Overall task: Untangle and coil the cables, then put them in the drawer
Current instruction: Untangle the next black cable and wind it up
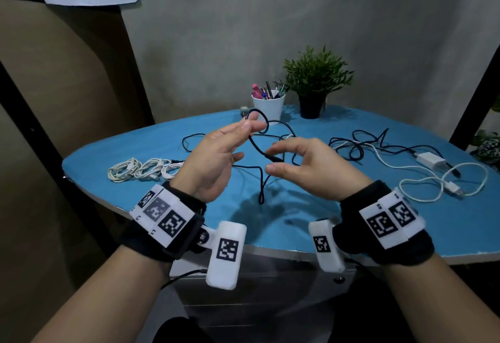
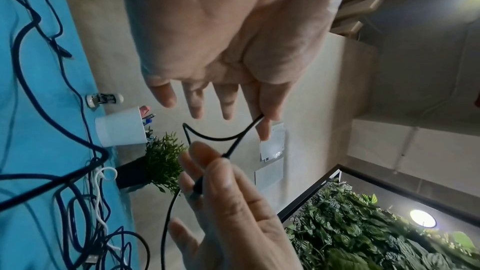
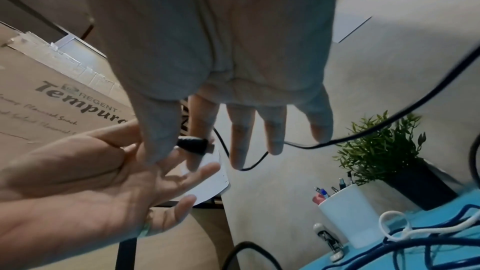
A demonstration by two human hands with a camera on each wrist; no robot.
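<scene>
Black cable (image 1: 256, 144), two hands.

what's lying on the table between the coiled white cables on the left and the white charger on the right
In the head view, tangled black cables cover that stretch of blue table, between the coiled white cables and the white charger.

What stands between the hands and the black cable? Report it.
Nothing visible. The left hand already pinches the black cable, and the right hand pinches its plug, both above the table.

Head view looks down over the table (image 1: 297, 221); both wrist views, close, share its far edge.
</scene>
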